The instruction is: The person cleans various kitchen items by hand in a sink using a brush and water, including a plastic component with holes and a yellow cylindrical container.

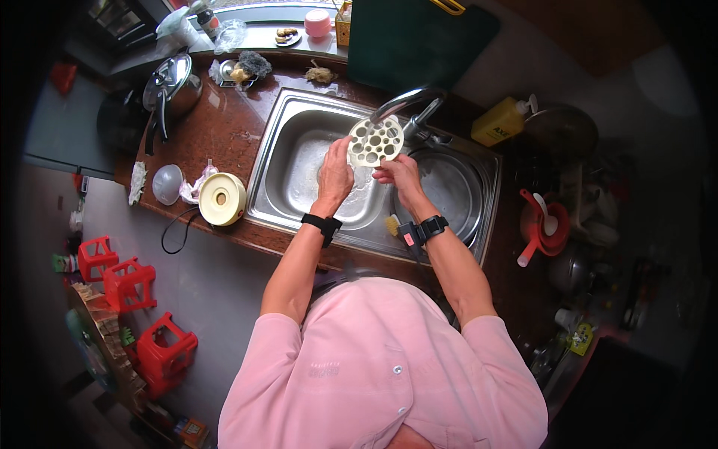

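Observation:
A round cream plastic egg tray (pixel 368 140) full of holes is held tilted over the steel sink basin (pixel 291 151). My left hand (pixel 335 178) grips its left rim. At the lower right rim, the thumb and fingers of my right hand (pixel 405 175) hold it too. Water runs from the chrome faucet (pixel 401 101) onto the tray and down into the basin. Left of the sink stands a cream egg cooker base (pixel 211 202) with a black cord, beside a translucent dome lid (pixel 168 184) and a crumpled cloth (pixel 193 189).
A large round metal lid or pan (pixel 446 191) fills the right basin, with a brush (pixel 392 225) at its left. A pressure cooker (pixel 179 84) stands back left. Behind the faucet leans a green board (pixel 415 45); a yellow soap bottle (pixel 496 122) and red ladles (pixel 541 227) are right.

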Demonstrator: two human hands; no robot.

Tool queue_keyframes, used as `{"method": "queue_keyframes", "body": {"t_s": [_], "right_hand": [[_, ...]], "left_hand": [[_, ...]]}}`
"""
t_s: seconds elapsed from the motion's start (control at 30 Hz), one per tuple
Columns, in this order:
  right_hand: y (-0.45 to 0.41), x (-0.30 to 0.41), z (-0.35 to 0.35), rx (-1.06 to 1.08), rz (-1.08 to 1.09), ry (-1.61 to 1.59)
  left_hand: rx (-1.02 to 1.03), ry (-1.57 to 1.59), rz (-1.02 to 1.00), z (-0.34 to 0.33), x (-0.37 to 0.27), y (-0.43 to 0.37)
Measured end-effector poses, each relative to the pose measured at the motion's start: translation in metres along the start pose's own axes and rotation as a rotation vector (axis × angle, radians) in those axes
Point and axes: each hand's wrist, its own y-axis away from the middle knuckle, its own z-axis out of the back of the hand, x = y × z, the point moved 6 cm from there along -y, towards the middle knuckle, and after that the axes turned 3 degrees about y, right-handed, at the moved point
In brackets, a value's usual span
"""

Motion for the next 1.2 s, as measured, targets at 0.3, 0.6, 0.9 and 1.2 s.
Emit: {"method": "queue_keyframes", "body": {"t_s": [0.3,0.6,0.9,1.2], "right_hand": [[-0.001,-0.006,-0.043,0.252,-0.081,-0.029],[-0.013,-0.027,-0.023,0.13,-0.135,-0.094],[-0.038,-0.007,-0.024,0.049,-0.051,0.158],[-0.056,-0.005,-0.009,-0.063,0.031,0.557]], "left_hand": [[0.129,-0.309,-0.157,0.006,-0.007,0.018],[0.094,-0.622,-0.341,0.035,-0.025,0.029],[0.097,-0.614,-0.518,0.049,-0.041,0.028],[0.234,-0.511,-0.623,0.047,-0.053,0.032]]}}
